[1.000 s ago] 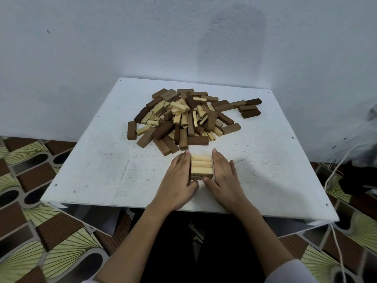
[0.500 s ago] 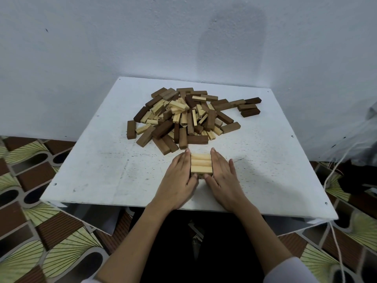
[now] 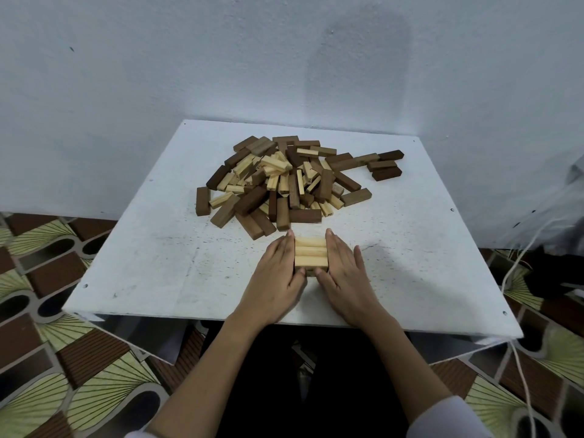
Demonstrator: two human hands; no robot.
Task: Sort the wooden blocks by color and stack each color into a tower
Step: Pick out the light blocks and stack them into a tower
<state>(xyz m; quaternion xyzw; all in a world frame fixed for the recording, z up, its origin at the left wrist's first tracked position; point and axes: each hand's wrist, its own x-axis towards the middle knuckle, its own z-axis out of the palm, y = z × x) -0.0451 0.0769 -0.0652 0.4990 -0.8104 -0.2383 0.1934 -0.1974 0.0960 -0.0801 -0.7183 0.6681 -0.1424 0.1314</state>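
Across the middle of the frame lies the white bench (image 3: pixel 426 248), and on its far half we see the mixed pile of blocks (image 3: pixel 284 181), dark, mid-brown and pale together. At lower centre sits our small stack of pale blocks (image 3: pixel 310 256), three side by side on top; a lower layer seems to lie beneath. Our left hand (image 3: pixel 275 279) and right hand (image 3: pixel 346 279) lie flat, fingers straight, pressing its two sides without gripping. To do this well, we should squeeze evenly from both sides until the ends line up, then release slowly.
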